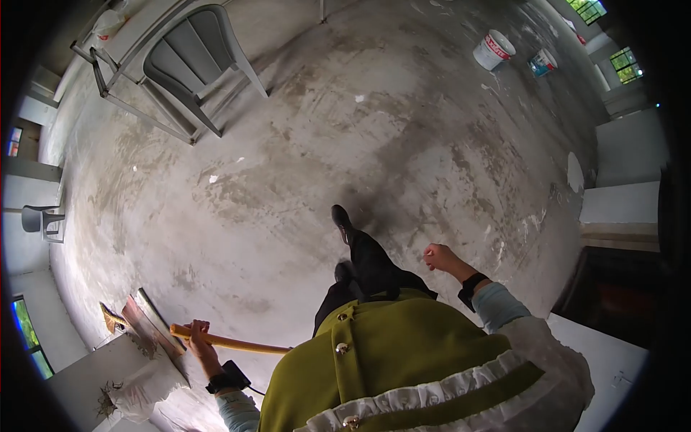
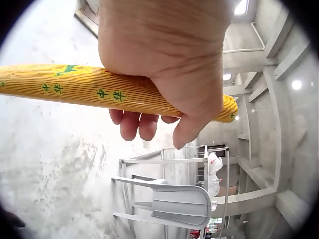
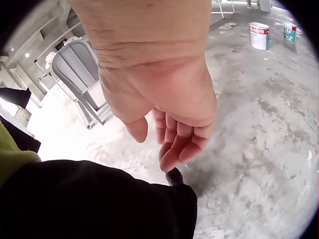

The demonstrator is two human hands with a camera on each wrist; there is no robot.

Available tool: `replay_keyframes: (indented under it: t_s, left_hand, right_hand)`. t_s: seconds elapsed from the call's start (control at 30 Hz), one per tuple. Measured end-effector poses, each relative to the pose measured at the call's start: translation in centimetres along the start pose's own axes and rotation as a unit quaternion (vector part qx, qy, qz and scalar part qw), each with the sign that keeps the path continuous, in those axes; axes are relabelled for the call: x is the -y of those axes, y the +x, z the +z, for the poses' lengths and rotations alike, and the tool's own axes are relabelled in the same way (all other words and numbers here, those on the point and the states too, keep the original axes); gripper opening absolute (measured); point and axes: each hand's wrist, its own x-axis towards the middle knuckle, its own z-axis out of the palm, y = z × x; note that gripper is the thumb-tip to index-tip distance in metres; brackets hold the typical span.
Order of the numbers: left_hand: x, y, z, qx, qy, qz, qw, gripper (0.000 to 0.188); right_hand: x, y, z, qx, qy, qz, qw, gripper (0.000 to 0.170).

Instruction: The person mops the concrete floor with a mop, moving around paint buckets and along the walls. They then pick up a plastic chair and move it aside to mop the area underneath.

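My left hand (image 1: 201,344) grips a yellow ribbed pole (image 2: 60,89) printed with small green marks. Its rounded end sticks out a little past the thumb side of my hand. The other end of the pole (image 1: 245,344) passes behind the green apron in the head view, so whatever it carries is hidden. In the right wrist view my right hand (image 3: 159,99) hangs with loosely curled fingers and holds nothing. That hand is out to the right of the body, above the bare concrete floor (image 1: 489,237).
A grey plastic chair (image 1: 191,54) stands by a metal frame (image 1: 140,119) ahead on the left. Two paint buckets, one white (image 1: 494,50) and one smaller (image 1: 542,63), stand far right. Boards (image 1: 144,317) lean at lower left. A dark-edged opening (image 1: 612,302) lies right.
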Motion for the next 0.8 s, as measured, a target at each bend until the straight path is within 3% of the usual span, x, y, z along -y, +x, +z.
replay_keyframes:
  t_s: [0.1, 0.17, 0.3, 0.4, 0.43, 0.47, 0.53, 0.6, 0.67, 0.73, 0.77, 0.8]
  left_hand:
    - [-2.2, -3.2, -1.7, 0.009, -0.004, -0.004, 1.0, 0.019]
    - [-2.8, -4.3, -2.9, 0.037, 0.008, 0.007, 0.999, 0.021]
    - [-3.4, -6.4, -1.6, 0.009, 0.022, 0.007, 1.0, 0.024]
    - [-3.1, -7.3, -1.2, 0.019, 0.049, 0.061, 0.997, 0.025]
    - [-3.5, -7.4, -1.1, 0.018, 0.097, 0.1, 0.99, 0.034]
    - [-4.6, -8.8, 0.1, 0.006, 0.072, 0.082, 0.994, 0.034]
    - [-6.5, -12.3, 3.0, 0.037, 0.042, 0.144, 0.988, 0.031]
    - [-8.7, -14.8, 6.0, 0.079, 0.024, 0.154, 0.985, 0.027]
    - [-11.0, -21.0, 12.0, 0.152, 0.002, 0.188, 0.97, 0.025]
    - [-13.0, -26.2, 18.9, 0.257, 0.001, 0.201, 0.945, 0.024]
    - [-13.6, -29.9, 22.8, 0.263, 0.011, 0.203, 0.943, 0.024]
    - [-13.9, -32.0, 26.6, 0.367, 0.012, 0.207, 0.907, 0.024]
  right_hand:
    - [-2.5, -3.8, 2.1, 0.041, -0.014, -0.014, 0.999, 0.023]
    - [-3.6, -6.2, 2.6, 0.014, 0.008, -0.014, 1.0, 0.023]
    - [-7.2, -9.0, 2.8, -0.042, 0.066, -0.034, 0.996, 0.023]
    - [-11.3, -11.2, 2.2, -0.075, 0.1, -0.07, 0.99, 0.023]
    - [-12.9, -12.3, 1.9, -0.089, 0.114, -0.061, 0.988, 0.023]
    - [-14.8, -13.5, 1.6, -0.095, 0.121, -0.056, 0.986, 0.023]
    - [-20.1, -16.4, 0.8, -0.116, 0.142, -0.047, 0.982, 0.023]
    - [-26.4, -19.0, 0.4, -0.136, 0.135, -0.051, 0.98, 0.024]
    - [-33.5, -22.7, 0.2, -0.177, 0.18, -0.035, 0.967, 0.023]
    - [-40.8, -27.3, 0.2, -0.235, 0.181, 0.07, 0.952, 0.024]
    - [-44.4, -29.8, 0.3, -0.276, 0.199, 0.091, 0.936, 0.024]
    - [-48.2, -31.7, 0.6, -0.318, 0.214, 0.108, 0.917, 0.024]
